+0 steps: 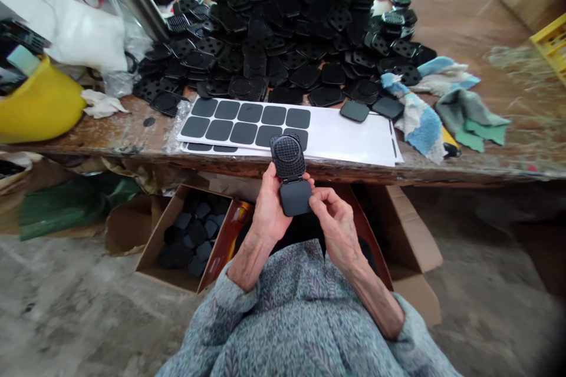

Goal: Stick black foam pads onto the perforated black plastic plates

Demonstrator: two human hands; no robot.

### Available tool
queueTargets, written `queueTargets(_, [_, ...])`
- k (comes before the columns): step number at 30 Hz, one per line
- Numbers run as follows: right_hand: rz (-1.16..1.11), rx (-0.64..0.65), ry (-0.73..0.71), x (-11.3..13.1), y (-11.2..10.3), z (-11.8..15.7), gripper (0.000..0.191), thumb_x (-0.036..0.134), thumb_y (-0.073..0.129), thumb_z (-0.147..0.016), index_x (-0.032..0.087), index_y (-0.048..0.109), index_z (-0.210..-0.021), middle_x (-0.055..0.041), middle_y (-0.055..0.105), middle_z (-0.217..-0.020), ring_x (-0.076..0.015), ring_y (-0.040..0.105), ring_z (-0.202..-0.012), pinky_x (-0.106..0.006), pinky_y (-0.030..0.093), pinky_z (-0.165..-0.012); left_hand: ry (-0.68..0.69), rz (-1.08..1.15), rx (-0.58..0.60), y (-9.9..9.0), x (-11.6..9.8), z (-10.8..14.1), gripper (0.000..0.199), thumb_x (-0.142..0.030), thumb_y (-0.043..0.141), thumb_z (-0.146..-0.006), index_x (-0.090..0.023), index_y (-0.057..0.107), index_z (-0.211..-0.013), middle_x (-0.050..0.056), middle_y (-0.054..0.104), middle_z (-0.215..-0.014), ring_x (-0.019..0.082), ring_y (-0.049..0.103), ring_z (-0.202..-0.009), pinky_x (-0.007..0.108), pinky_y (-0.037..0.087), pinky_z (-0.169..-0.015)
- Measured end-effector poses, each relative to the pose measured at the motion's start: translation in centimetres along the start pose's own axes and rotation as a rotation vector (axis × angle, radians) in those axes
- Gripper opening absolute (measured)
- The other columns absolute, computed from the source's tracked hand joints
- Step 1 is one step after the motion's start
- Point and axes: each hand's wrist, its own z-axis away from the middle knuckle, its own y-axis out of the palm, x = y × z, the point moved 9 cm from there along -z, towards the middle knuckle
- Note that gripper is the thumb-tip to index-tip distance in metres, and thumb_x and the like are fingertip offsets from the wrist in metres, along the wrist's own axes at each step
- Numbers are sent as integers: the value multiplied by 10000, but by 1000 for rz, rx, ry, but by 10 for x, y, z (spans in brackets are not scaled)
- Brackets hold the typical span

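Just in front of the bench edge, my left hand (270, 203) is closed around a black hinged plastic piece (288, 155). Its upper half has a grid texture with a raised circle; the lower half shows a smooth dark grey rounded-square face (296, 197). Thumb and forefinger of my right hand (335, 219) pinch that face's right edge. Whether the smooth face is a separate sticker lying on the plastic, I cannot tell. Behind my hands, a white sheet (345, 144) on the bench carries rows of dark grey rounded-square stickers (250, 112), and its right part is bare white.
A heap of black plastic pieces (283, 50) covers the back of the wooden bench (475, 65). Blue-white cloth (418, 121) and green cloth (471, 115) lie right. A yellow container (42, 103) stands left. Below, a cardboard box (161, 244) holds dark pieces; another open box (415, 235) is right.
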Motion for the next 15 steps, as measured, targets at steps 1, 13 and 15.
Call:
queueTargets(1, [8,0,-7,1,0,0,159,334,527,-832,197,547,-753,-11,570,-829,-152,506,-811,-279,390,-764,-3,2,0,0,0,0,414,-462,382,-879,-135,635,-884,72,680,-771,200,658,-758,342,513,-774])
queueTargets(13, [101,-18,-32,2,-1,1,147,318,513,-841,200,538,-758,-4,566,-824,-135,485,-732,-280,383,-699,-6,-4,-25,-2,0,2,376,-446,413,-865,-138,625,-902,75,676,-762,202,653,-729,323,519,-717])
queueTargets(15, [115,-22,-43,2,-2,1,144,311,509,-844,198,533,-757,-6,560,-826,-134,481,-731,-279,382,-698,-7,-12,-29,-1,0,2,374,-448,410,-866,-140,619,-908,74,675,-760,202,653,-724,327,520,-716])
